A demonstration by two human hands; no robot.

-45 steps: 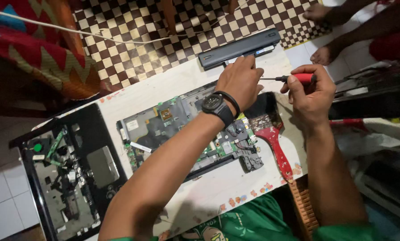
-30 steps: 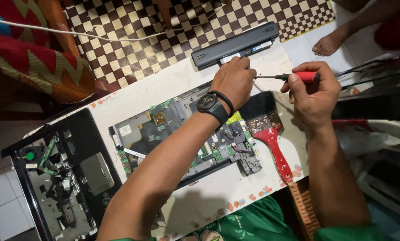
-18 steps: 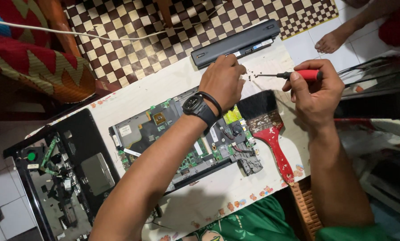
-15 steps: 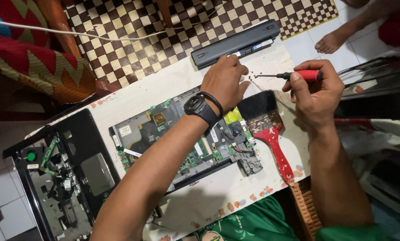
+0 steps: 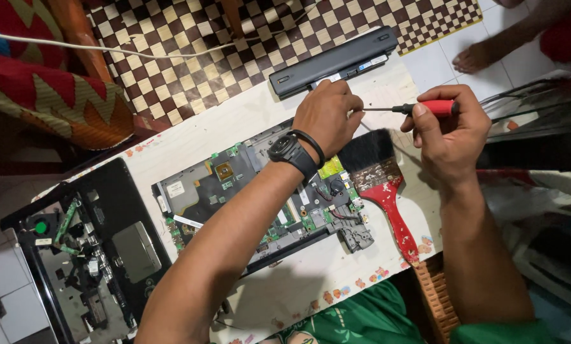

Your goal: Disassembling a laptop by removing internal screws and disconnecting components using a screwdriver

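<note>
R hand (image 5: 449, 137) has its grip clamped on a screwdriver (image 5: 425, 107) w/ red handle, held roughly level, thin shaft running left to the L hand (image 5: 327, 118). L hand is curled over, fingers pinched together at the shaft tip; can't tell what, if anything, sits betw. the fingertips. A black watch (image 5: 288, 150) and a black band sit on the L wrist. Under the L forearm lies a bare laptop board (image 5: 234, 191), green and grey w/ chips and connectors, flat on the white bench (image 5: 190, 137), roughly mid-bench. Just right of the board lies a brush (image 5: 381, 185), black bristles toward the hands, red paint-worn handle pointing to the near edge; screwdriver is above the bristles, apart from them. Beyond the L hand a long black battery pack (image 5: 333, 60) lies slanted at the far edge of the bench. At the left end sits the black laptop base (image 5: 88, 255), opened up, w/ a round green part and a grey square plate inside. Behind the bench is a brown-and-cream checkered mat (image 5: 190, 38) w/ a white cable across it, and another person's bare foot (image 5: 473, 58) rests on the tile floor top right.
</note>
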